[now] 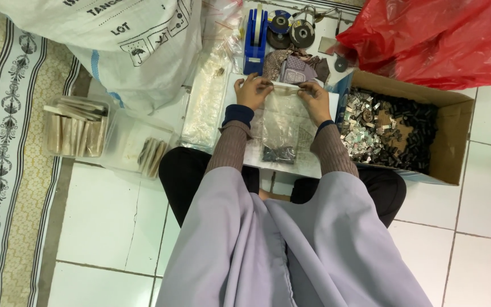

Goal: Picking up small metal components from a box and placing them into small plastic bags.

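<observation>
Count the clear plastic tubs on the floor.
2: a larger tub of flat packets by the rug, and a smaller tub beside the person's left knee. Others may be hidden.

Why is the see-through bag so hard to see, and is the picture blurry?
Head view: even indoor light, soft shadows; the clear bag held by the left hand and right hand shows faint glare; the hands look slightly soft, and the red bag shines.

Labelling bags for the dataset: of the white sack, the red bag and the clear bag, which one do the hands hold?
The small clear bag, dark pieces at its bottom: left hand and right hand pinch its top edge.
</observation>
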